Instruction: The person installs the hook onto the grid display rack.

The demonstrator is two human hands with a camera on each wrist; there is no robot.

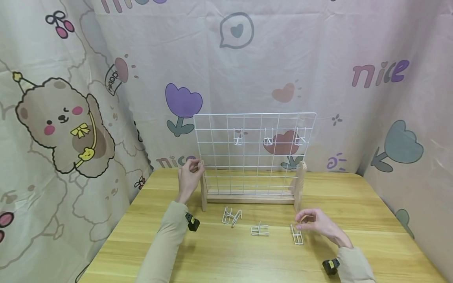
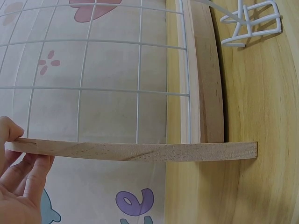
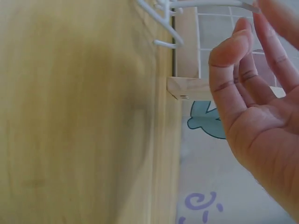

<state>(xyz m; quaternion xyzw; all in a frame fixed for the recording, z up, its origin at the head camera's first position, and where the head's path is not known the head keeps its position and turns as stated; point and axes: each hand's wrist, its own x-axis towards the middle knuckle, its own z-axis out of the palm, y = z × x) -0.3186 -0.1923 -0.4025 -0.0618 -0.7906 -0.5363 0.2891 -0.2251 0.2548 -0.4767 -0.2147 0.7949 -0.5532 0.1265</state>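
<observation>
A white wire grid panel [image 1: 247,155] stands upright in a wooden stand [image 1: 251,199]. My left hand [image 1: 189,179] pinches the top of the stand's left wooden upright [image 2: 154,152], thumb on one side and fingers on the other. At the right, my right hand [image 1: 320,224] pinches the prong end of a white wire hook [image 1: 298,237] between thumb and fingertip. That hook [image 3: 163,18] is partly cut off in the right wrist view. Three similar hooks hang in the upper right part of the grid, among them a left one [image 1: 238,140] and a right one [image 1: 301,140].
On the wooden table [image 1: 219,255], another white hook [image 1: 260,230] lies in front of the stand. Left of it, two more hooks [image 1: 231,216] lie close together. A printed curtain [image 1: 247,70] hangs behind the table and along both sides.
</observation>
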